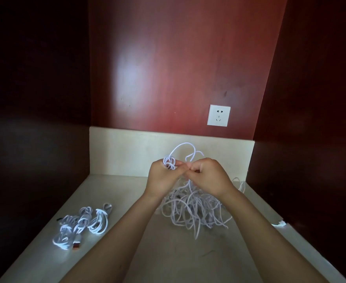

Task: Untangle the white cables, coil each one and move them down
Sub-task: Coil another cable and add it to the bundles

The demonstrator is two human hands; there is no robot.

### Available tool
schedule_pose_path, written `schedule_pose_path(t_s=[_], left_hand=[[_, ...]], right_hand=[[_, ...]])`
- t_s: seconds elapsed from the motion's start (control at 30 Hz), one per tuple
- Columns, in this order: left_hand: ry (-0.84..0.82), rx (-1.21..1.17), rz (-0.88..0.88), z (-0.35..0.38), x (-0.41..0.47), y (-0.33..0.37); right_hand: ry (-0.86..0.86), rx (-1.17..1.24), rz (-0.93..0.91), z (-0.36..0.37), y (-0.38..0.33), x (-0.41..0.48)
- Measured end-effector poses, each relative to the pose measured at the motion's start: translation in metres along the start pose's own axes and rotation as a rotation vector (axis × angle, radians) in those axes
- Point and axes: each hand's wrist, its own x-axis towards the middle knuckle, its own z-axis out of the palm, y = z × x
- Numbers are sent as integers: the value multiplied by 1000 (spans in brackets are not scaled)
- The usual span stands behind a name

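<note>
A tangled heap of white cables lies on the beige counter, right of centre. Above it my left hand grips a small coil of white cable wound around its fingers. My right hand pinches a strand of the same cable close beside the left hand; loops of it arch up behind both hands and strands hang down into the heap. Three coiled white cables lie on the counter at the left, one with a USB plug at its near end.
A white wall socket sits on the red wooden back panel above the beige backsplash. Dark wooden walls close in the counter on both sides. A white cable end lies at the counter's right edge.
</note>
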Motion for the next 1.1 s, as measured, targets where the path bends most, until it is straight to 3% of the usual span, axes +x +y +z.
schedule_pose_path(t_s=[0.17, 0.23, 0.4, 0.53, 0.67, 0.83, 0.93, 1.03, 1.1], left_hand=[[11, 323, 42, -8, 7, -18], [35, 345, 55, -8, 8, -19], [238, 36, 6, -12, 16, -16], [278, -18, -11, -13, 21, -16], [311, -279, -136, -21, 27, -14], [399, -475, -85, -23, 27, -8], [441, -468, -17, -25, 31, -3], [375, -470, -2, -29, 36, 3], [322, -466, -24, -27, 36, 4]], right_hand=[[-2, -34, -7, 13, -2, -4], [11, -79, 8, 18, -3, -4], [-27, -300, 86, 33, 5, -20], [-21, -396, 147, 44, 10, -20], [-51, -436, 226, 54, 26, -19], [0, -513, 257, 52, 49, -11], [-29, -545, 295, 41, 51, -2], [-51, -380, 350, 29, 40, 2], [117, -100, 291, 31, 24, 1]])
